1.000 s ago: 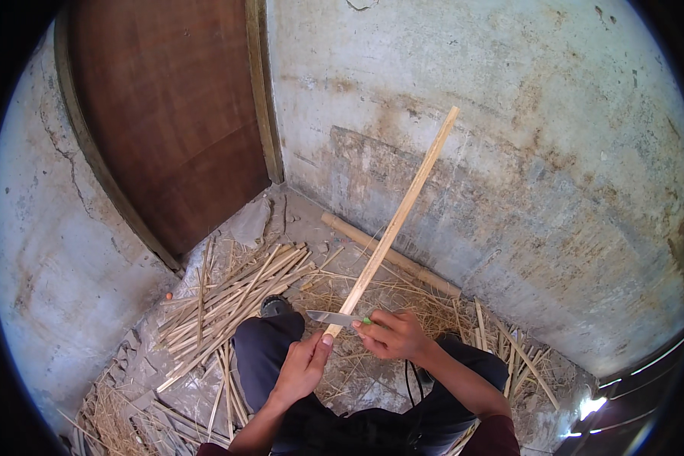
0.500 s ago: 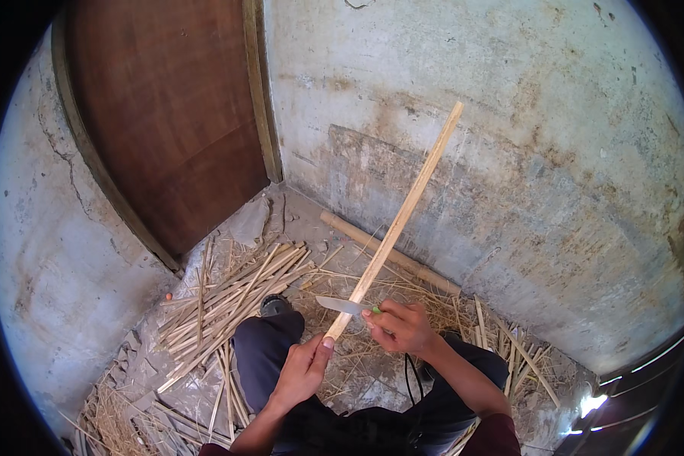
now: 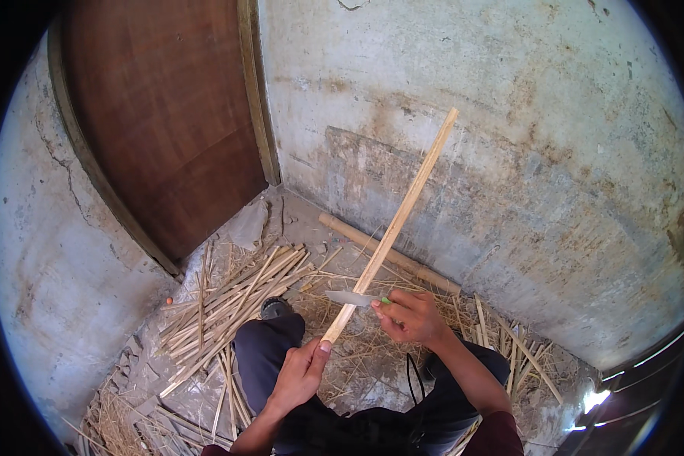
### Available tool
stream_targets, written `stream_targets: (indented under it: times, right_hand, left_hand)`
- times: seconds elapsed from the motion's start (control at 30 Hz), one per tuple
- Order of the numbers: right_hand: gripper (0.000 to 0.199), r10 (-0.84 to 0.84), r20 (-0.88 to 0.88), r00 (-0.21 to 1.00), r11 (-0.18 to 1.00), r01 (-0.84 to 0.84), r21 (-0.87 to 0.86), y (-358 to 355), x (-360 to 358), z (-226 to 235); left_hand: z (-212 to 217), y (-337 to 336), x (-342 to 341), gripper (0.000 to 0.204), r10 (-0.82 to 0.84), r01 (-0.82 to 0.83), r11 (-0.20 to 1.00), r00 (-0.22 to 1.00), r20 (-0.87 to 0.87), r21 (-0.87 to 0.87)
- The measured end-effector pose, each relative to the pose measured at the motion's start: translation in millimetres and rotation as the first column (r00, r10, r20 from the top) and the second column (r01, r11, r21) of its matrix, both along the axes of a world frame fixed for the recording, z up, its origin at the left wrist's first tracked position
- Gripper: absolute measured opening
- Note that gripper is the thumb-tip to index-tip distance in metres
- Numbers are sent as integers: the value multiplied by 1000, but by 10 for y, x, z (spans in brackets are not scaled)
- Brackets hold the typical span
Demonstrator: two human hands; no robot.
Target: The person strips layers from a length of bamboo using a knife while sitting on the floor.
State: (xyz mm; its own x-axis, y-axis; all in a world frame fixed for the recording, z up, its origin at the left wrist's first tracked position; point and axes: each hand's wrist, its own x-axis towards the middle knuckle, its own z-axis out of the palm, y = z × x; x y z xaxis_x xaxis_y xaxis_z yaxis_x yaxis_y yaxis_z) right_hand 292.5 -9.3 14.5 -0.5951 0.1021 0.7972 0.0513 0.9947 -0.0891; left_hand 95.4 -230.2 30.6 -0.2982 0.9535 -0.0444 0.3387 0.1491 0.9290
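Observation:
A long pale strip, likely split bamboo [image 3: 403,213], slants up and away to the right in front of me. My left hand [image 3: 300,374] is closed round its near end, the thumb lying on top. In my right hand [image 3: 412,315] is a knife [image 3: 348,298] with a green handle, mostly hidden by the fingers. Its blade lies across the strip, a short way beyond my left hand, with the tip pointing left.
Left of my legs lies a heap of split sticks [image 3: 235,304]. A round pole [image 3: 387,254] rests along the foot of the stained wall [image 3: 524,197]. More sticks [image 3: 528,357] lie at the right, and shavings litter the floor. A brown door [image 3: 159,121] stands at the far left.
My right hand and the knife have moved slightly up the strip, away from my left hand, and a little to the right. The left hand keeps its hold.

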Motion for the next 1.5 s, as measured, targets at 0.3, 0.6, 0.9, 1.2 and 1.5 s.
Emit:
stream_targets:
  times: [0.3, 0.6, 0.9, 1.2, 1.5]
  right_hand:
    - [28, -64, -14, 998, 997, 64, 32, 56, 19, 147]
    - [6, -523, -250, 815, 790, 354, -501, 1070, 698, 315]
    - [3, -317, -178, 932, 878, 218, -426, 489, 377, 255]
    - [29, -78, 54, 995, 995, 81, -64, -23, 43, 92]
    - [26, 14, 71, 997, 1000, -14, -10, -318, -95, 23]
  left_hand:
    - [-56, -42, -84, 42, 20, -20, 999, 1000, -21, 35]
    - [-189, -435, -178, 39, 19, -18, 996, 1000, 5, -89]
    - [-371, -333, -257, 44, 35, -31, 998, 996, 82, -48]
    - [-224, -207, -48, 39, -38, 38, 999, 999, 18, 20]
    - [-152, -107, -17, 28, 26, -12, 994, 992, -126, 107]
